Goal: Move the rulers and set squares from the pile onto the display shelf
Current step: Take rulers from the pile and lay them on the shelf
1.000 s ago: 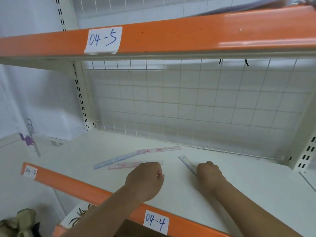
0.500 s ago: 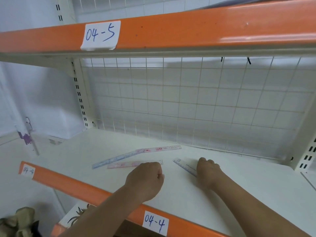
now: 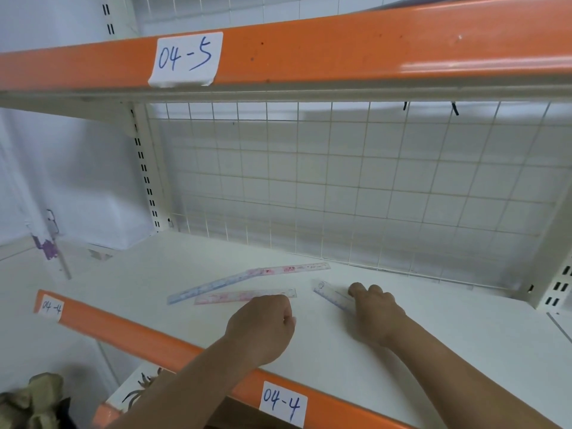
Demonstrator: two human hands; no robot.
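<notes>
The white display shelf point(image 3: 464, 351) carries several rulers. A long blue ruler point(image 3: 204, 287) and a pink one point(image 3: 294, 269) lie end to end near the back. A shorter pink ruler point(image 3: 235, 297) lies in front of them. My left hand point(image 3: 263, 325) is a curled fist just in front of this ruler's right end, and I see nothing in it. My right hand point(image 3: 376, 312) has its fingers curled down on a clear blue-marked ruler point(image 3: 329, 295), which lies flat and points back-left.
An orange front beam point(image 3: 130, 332) labelled 04-4 edges the shelf. The upper shelf beam point(image 3: 340, 54) labelled 04-5 hangs overhead. A wire grid point(image 3: 340, 187) closes the back, with slotted uprights point(image 3: 145, 181) at the sides. Olive cloth point(image 3: 34, 397) lies at the lower left.
The clear ruler under my right hand has swung its far end to the left and lies flatter on the shelf. My left hand has stayed in place.
</notes>
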